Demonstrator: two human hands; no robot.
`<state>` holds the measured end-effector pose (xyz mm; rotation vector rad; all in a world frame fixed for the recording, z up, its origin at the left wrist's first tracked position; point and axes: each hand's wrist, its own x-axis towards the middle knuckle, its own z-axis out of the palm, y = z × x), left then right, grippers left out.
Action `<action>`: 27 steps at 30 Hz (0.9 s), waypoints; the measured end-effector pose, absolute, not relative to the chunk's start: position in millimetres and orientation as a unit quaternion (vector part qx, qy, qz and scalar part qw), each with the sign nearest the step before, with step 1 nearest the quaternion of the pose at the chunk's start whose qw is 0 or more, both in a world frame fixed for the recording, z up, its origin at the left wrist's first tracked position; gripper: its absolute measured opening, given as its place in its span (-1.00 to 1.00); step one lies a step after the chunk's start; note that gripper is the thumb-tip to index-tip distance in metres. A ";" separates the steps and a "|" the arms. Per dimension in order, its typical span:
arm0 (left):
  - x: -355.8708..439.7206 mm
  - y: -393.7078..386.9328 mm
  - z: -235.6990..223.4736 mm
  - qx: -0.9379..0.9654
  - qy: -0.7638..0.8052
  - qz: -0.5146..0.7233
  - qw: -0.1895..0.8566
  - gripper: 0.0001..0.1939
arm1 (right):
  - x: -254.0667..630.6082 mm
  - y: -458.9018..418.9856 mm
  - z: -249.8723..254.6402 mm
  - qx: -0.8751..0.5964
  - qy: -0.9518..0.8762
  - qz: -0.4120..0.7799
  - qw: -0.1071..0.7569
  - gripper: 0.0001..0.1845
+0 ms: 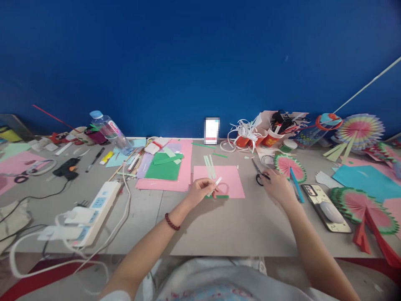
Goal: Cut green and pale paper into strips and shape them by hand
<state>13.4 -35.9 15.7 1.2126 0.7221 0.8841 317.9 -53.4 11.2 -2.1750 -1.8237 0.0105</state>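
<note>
The water bottle (111, 130), leaning at the left back, carries a red and white label whose white letters seem to read "Ganten", though they are blurred. On the orange-red paper cup (271, 140) there is yellow writing, too small for reading, and the screen of the upright phone (211, 131) is pixelated. The left hand (199, 190) has its fingertips together, clamped on a narrow white strip (218, 182), which is above the near part of the pink sheet (233, 179). The right hand (277, 186) is at the handle of the black scissors (258, 174); I cannot tell if its fingers are tight on it. Along the sheet's near edge lies a dark green strip (223, 196). Between this edge and the front border of the grey table (238, 234) there is a wide bare surface, and a narrower one separates the sheet from the scissors.
</note>
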 end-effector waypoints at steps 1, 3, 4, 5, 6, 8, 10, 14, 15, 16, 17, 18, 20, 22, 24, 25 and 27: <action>13.7 -35.6 14.1 0.531 0.328 0.393 0.675 -0.71 | 325.3 -54.7 4.8 -0.773 -0.620 -0.001 0.133 -0.74; 14.1 -34.9 11.1 0.518 0.351 0.389 0.677 -0.71 | 336.9 -57.0 -7.3 -0.792 -0.601 0.010 0.107 -0.73; 14.4 -34.6 10.1 0.513 0.362 0.388 0.675 -0.70 | 341.1 -58.0 -12.5 -0.793 -0.600 0.020 0.102 -0.73; 14.7 -34.3 9.5 0.509 0.371 0.389 0.672 -0.69 | 344.2 -58.9 -16.8 -0.793 -0.600 0.026 0.104 -0.73; 15.1 -34.3 9.3 0.507 0.376 0.392 0.669 -0.69 | 346.2 -59.5 -20.2 -0.791 -0.602 0.030 0.108 -0.73; 16.0 -34.5 10.1 0.503 0.375 0.401 0.667 -0.68 | 347.9 -59.7 -24.3 -0.785 -0.606 0.030 0.124 -0.73; 16.9 -35.0 11.3 0.501 0.368 0.405 0.670 -0.67 | 347.3 -58.4 -25.1 -0.780 -0.609 0.032 0.143 -0.73; 17.9 -35.6 10.5 0.514 0.348 0.406 0.671 -0.66 | 344.7 -52.3 -21.9 -0.770 -0.615 0.049 0.161 -0.67; 17.9 -35.5 9.7 0.519 0.338 0.409 0.670 -0.65 | 344.2 -50.7 -20.8 -0.769 -0.619 0.054 0.153 -0.68; 17.8 -35.4 8.8 0.522 0.329 0.414 0.669 -0.65 | 343.8 -49.4 -19.7 -0.769 -0.621 0.057 0.141 -0.70; 17.5 -35.3 8.0 0.523 0.323 0.419 0.669 -0.63 | 343.3 -48.3 -18.6 -0.771 -0.621 0.059 0.128 -0.74; 17.3 -35.2 7.2 0.522 0.321 0.423 0.668 -0.62 | 342.7 -47.6 -17.5 -0.775 -0.619 0.059 0.115 -0.76; 16.6 -35.0 5.6 0.519 0.329 0.424 0.665 -0.60 | 341.1 -46.6 -15.1 -0.782 -0.613 0.055 0.102 -0.76; 16.1 -34.6 3.6 0.522 0.338 0.418 0.662 -0.57 | 339.3 -46.0 -12.3 -0.775 -0.621 0.055 0.107 -0.73; 16.2 -34.0 1.3 0.521 0.342 0.418 0.661 -0.53 | 337.9 -45.7 -8.6 -0.759 -0.637 0.064 0.118 -0.75; 16.5 -33.6 0.4 0.514 0.344 0.422 0.662 -0.51 | 337.3 -46.0 -6.3 -0.755 -0.640 0.075 0.125 -0.78; 17.3 -33.1 -0.4 0.496 0.351 0.433 0.666 -0.46 | 335.5 -48.0 -0.4 -0.752 -0.628 0.136 0.146 -0.80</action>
